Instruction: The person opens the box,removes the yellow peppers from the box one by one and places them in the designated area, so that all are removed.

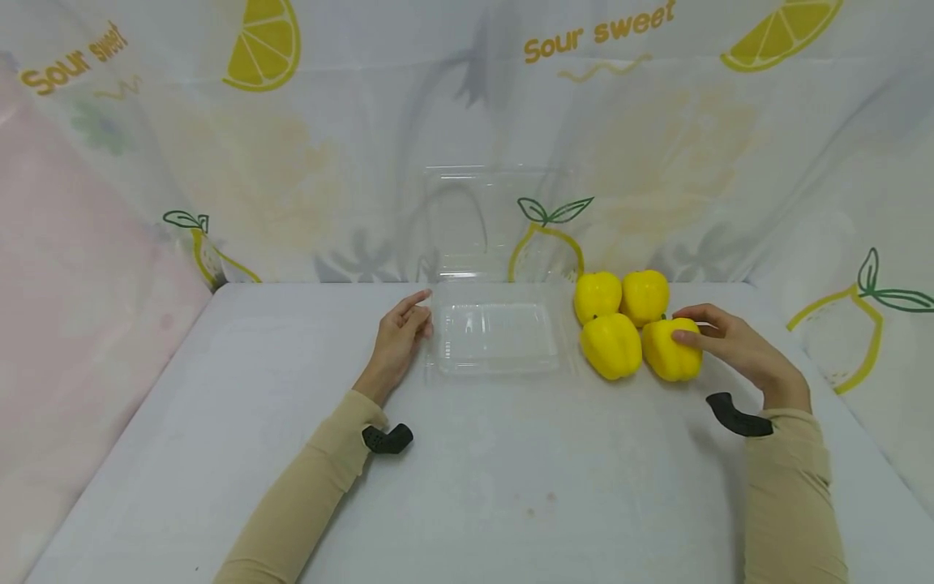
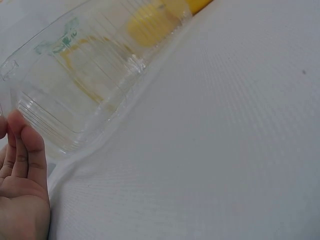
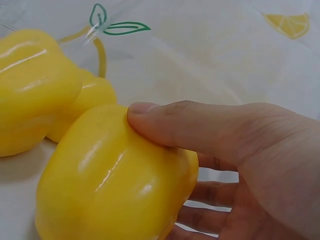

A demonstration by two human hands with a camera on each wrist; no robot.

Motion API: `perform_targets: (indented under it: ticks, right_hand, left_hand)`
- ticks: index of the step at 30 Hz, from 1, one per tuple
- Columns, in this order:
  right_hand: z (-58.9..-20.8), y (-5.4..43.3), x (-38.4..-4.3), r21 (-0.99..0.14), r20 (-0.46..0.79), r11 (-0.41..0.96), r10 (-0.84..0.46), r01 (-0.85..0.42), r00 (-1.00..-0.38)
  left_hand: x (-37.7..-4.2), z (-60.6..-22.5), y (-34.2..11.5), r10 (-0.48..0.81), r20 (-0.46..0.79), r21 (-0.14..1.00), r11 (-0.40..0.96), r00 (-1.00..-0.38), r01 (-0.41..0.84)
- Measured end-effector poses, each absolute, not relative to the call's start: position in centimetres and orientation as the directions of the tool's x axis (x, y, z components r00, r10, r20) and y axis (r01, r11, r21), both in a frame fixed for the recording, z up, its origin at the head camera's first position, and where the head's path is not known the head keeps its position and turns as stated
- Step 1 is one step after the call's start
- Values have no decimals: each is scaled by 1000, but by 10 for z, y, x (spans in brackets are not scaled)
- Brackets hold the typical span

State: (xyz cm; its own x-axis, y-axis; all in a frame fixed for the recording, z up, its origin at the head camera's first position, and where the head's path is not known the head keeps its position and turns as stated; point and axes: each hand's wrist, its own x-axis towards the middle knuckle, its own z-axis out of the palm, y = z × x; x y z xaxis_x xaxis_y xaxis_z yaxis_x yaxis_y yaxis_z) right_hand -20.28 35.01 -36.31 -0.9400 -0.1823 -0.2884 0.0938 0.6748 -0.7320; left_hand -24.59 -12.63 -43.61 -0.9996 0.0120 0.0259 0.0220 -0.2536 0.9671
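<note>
A clear plastic clamshell box (image 1: pixel 499 337) lies on the table with its lid (image 1: pixel 474 219) raised at the back. At its left side my left hand (image 1: pixel 400 334) pinches the edge between thumb and bent fingers. The left wrist view shows the fingertips (image 2: pixel 19 120) right at the box's rim. To the right of the box my right hand (image 1: pixel 740 349) grips the front right yellow bell pepper (image 1: pixel 671 350), thumb on its upper side. The other fingers (image 3: pixel 210 195) reach round the pepper's far side, partly hidden behind it.
Three more yellow bell peppers stand close by: one at front left (image 1: pixel 611 347), two behind (image 1: pixel 597 297). A white cloth covers the table (image 1: pixel 511 470). Behind it hangs a lemon-print curtain (image 1: pixel 350 146). Black curved pieces (image 1: pixel 388 439) sit at both wrists.
</note>
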Motion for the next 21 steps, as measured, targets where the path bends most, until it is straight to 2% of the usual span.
perform_targets:
  ticks: [21]
  right_hand:
    - [-373,346,-208,-784,-247,616,-206,71,-947]
  left_hand:
    - [-245,-433,-127,31,7,966,-260,-999,-1]
